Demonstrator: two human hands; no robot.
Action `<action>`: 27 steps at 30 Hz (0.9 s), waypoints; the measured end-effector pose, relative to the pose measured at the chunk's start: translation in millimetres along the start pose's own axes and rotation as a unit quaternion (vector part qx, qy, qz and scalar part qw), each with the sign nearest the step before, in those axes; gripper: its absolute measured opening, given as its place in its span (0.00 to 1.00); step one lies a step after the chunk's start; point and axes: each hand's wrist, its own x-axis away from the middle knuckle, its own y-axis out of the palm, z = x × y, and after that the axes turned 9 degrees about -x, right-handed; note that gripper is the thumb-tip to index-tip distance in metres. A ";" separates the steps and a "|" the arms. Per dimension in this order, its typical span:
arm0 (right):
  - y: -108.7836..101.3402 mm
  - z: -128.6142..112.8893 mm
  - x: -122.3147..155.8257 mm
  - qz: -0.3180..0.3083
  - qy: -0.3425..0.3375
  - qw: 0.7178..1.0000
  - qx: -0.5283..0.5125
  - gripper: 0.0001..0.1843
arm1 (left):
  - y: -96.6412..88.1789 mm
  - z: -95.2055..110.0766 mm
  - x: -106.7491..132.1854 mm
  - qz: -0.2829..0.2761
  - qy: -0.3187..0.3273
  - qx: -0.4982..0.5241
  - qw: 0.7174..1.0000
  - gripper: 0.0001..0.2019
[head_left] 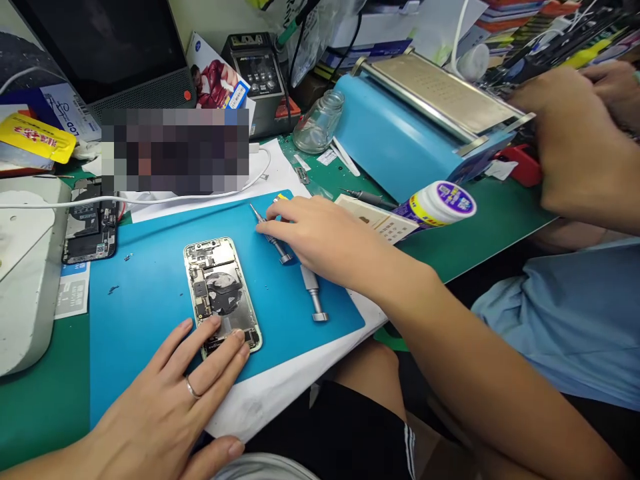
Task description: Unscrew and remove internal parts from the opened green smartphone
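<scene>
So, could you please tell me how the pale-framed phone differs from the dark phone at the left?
The pale-framed phone has a light rim and silvery metal inside; the dark phone is mostly black. The left hand rests on the pale-framed phone, while no hand touches the dark phone. A white cable crosses the dark phone, not the pale-framed one. Both show their inner parts.

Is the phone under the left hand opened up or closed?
Opened up: the phone lies with its circuit board exposed.

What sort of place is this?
Probably a phone-repair workshop: an opened, white-edged rectangular phone with exposed circuitry lies on a flat blue mat, near slim grey metal screwdrivers.
</scene>
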 end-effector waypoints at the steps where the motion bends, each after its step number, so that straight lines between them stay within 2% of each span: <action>1: 0.0 -0.6 -1.3 -0.002 -0.001 1.000 0.006 0.21 | -0.2 0.2 0.0 0.000 -0.002 0.000 1.000 0.34; 4: -1.5 0.1 -7.3 -0.013 -0.007 1.000 0.019 0.19 | -0.5 0.2 0.1 -0.002 -0.003 0.003 1.000 0.34; 9: -7.9 7.3 -18.7 -0.067 -0.071 0.991 0.090 0.13 | -0.6 -1.0 0.3 -0.019 0.005 0.016 1.000 0.37; 12: -10.7 15.0 -21.4 -0.067 -0.085 0.989 0.098 0.13 | -0.9 -1.2 0.2 -0.016 0.002 0.015 1.000 0.37; 15: -13.1 20.1 -16.1 -0.032 -0.076 0.993 0.085 0.14 | -0.9 -0.7 0.4 -0.009 -0.002 0.013 1.000 0.37; 18: -15.3 12.0 0.4 0.079 -0.042 0.996 -0.018 0.10 | -0.5 -0.2 0.8 -0.008 -0.003 0.014 1.000 0.37; 20: -14.5 -1.8 15.3 0.178 -0.002 0.973 -0.147 0.06 | 0.0 -0.1 1.0 -0.010 -0.002 0.016 1.000 0.38; 22: -10.5 -17.5 29.2 0.240 0.078 0.932 -0.260 0.06 | 0.5 -0.2 1.3 -0.014 -0.001 0.019 1.000 0.39; 24: -2.9 -29.9 38.2 0.268 0.116 0.888 -0.356 0.18 | 0.9 -0.6 1.5 -0.016 0.001 0.021 1.000 0.39; 27: 11.9 -37.0 40.3 0.286 0.109 0.853 -0.424 0.30 | 1.0 -1.2 1.5 -0.018 0.003 0.022 1.000 0.40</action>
